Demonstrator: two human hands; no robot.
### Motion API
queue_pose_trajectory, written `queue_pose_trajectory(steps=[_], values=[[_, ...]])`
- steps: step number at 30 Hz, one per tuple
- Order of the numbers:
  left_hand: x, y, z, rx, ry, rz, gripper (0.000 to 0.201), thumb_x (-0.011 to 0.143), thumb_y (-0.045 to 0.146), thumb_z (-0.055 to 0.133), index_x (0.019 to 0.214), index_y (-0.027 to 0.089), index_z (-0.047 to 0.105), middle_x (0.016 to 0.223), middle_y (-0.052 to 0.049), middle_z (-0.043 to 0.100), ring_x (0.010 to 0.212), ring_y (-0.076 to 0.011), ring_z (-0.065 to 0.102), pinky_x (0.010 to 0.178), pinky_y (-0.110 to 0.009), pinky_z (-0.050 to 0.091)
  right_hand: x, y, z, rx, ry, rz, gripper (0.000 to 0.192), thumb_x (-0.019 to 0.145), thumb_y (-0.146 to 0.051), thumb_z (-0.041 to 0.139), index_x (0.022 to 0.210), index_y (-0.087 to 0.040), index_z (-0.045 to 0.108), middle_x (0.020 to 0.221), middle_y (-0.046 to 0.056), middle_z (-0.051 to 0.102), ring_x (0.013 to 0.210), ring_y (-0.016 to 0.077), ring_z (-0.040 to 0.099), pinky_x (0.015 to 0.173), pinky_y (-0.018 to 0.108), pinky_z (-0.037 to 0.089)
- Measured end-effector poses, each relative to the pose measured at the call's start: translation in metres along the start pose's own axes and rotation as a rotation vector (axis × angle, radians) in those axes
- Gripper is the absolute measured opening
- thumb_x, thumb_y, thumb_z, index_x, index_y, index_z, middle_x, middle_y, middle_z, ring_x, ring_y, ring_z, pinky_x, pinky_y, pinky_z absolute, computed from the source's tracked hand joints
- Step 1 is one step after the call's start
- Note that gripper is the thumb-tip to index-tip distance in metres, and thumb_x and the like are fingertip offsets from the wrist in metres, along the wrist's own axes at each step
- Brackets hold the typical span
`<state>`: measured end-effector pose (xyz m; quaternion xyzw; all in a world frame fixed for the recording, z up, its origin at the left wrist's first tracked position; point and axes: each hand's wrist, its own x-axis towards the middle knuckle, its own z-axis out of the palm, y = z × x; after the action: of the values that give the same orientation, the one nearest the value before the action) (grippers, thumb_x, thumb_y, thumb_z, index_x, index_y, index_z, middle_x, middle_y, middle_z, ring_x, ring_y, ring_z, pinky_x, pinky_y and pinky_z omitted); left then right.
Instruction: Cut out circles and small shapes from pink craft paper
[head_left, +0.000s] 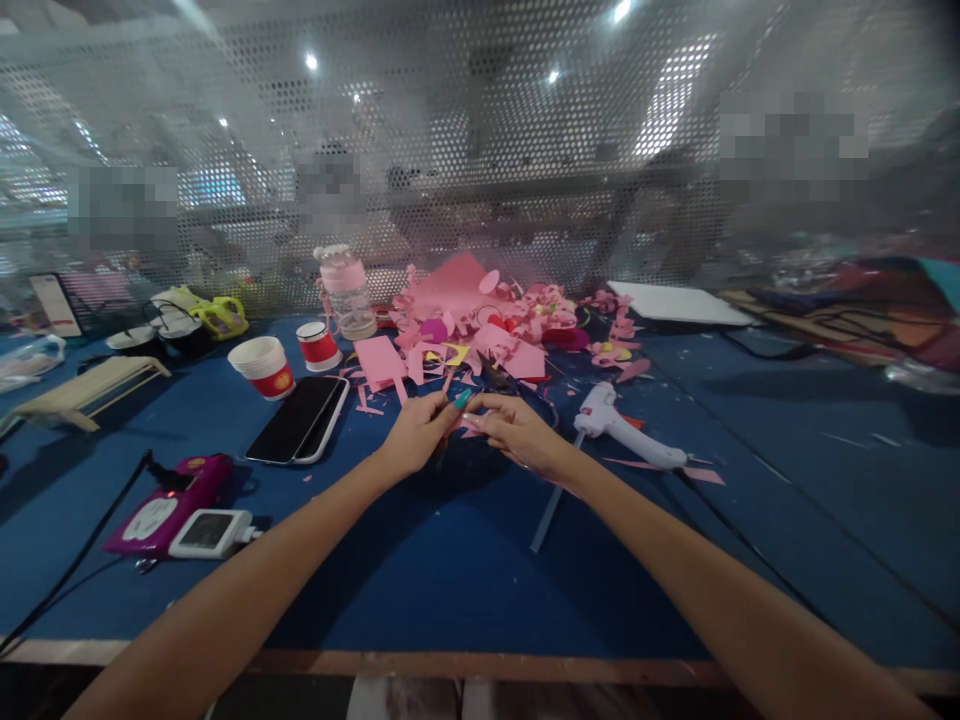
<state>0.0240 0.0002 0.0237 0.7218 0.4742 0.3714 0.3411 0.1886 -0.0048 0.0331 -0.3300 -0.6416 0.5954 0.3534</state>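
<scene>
Close together over the middle of the blue table, my left hand (416,432) and my right hand (521,432) meet at the fingertips. Both are closed in a pinch on a small pink piece (472,432), apparently paper or thin foam, which the fingers mostly cover. A teal fingernail shows on the left thumb. Just beyond the hands lies a heap of pink scraps (517,355), with a dark tool in it that I cannot make out clearly. To the right of my right hand a white glue gun (630,430) lies on its side, a clear glue stick (547,518) trailing from its back.
Left of the hands are a phone (296,420), a paper cup (259,365), a red-and-white cup (318,346) and a clear bottle (348,295). A purple device (169,510) with a cable sits nearer. A perforated metal screen (480,130) stands behind; a white board (679,303) lies right.
</scene>
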Motion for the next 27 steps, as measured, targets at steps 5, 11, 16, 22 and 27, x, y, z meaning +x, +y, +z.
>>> queue_pose_trajectory(steps=[5, 11, 16, 22, 27], values=[[0.0005, -0.0002, 0.0004, -0.056, -0.012, -0.018, 0.037, 0.079, 0.047, 0.042, 0.058, 0.017, 0.038, 0.045, 0.007, 0.04, 0.038, -0.0064, 0.042, 0.038, -0.018, 0.032, 0.0009, 0.0034, -0.0024, -0.026, 0.018, -0.027, 0.022, 0.076, -0.036, 0.056, 0.087, -0.016, 0.054, 0.044, -0.012, 0.022, 0.033, 0.0012, 0.015, 0.033, 0.015, 0.01], [0.0, 0.0, 0.0008, -0.37, 0.044, -0.097, 0.05, 0.078, 0.062, 0.027, 0.057, 0.018, 0.035, 0.045, 0.006, 0.036, 0.034, -0.006, 0.041, 0.035, -0.019, 0.033, -0.0001, 0.0009, -0.0005, 0.011, 0.044, 0.009, 0.019, 0.078, -0.035, 0.054, 0.083, -0.017, 0.052, 0.041, -0.012, 0.022, 0.031, 0.0016, 0.016, 0.032, 0.015, 0.009], [0.0009, -0.0012, 0.0006, -0.438, 0.04, -0.098, 0.051, 0.074, 0.065, 0.034, 0.059, 0.017, 0.039, 0.044, 0.007, 0.036, 0.034, -0.0068, 0.043, 0.034, -0.019, 0.034, -0.0022, -0.0036, 0.002, 0.049, 0.061, -0.021, 0.018, 0.076, -0.034, 0.055, 0.082, -0.017, 0.051, 0.042, -0.012, 0.022, 0.032, 0.0017, 0.016, 0.032, 0.015, 0.009], [-0.0004, -0.0029, 0.0013, -0.349, 0.017, -0.025, 0.041, 0.077, 0.056, 0.041, 0.065, 0.016, 0.043, 0.046, 0.005, 0.044, 0.036, -0.0071, 0.044, 0.036, -0.019, 0.036, -0.0026, -0.0029, 0.0034, 0.037, 0.051, -0.088, 0.021, 0.075, -0.036, 0.055, 0.083, -0.017, 0.052, 0.042, -0.012, 0.023, 0.033, 0.0019, 0.017, 0.032, 0.016, 0.011], [-0.0015, -0.0029, 0.0002, -0.191, 0.019, 0.096, 0.036, 0.083, 0.046, 0.038, 0.063, 0.016, 0.041, 0.048, 0.006, 0.041, 0.039, -0.0059, 0.042, 0.04, -0.019, 0.034, -0.0015, 0.0013, 0.0027, -0.006, 0.044, -0.132, 0.021, 0.076, -0.035, 0.055, 0.085, -0.017, 0.053, 0.042, -0.012, 0.024, 0.032, 0.0017, 0.017, 0.032, 0.016, 0.01]])
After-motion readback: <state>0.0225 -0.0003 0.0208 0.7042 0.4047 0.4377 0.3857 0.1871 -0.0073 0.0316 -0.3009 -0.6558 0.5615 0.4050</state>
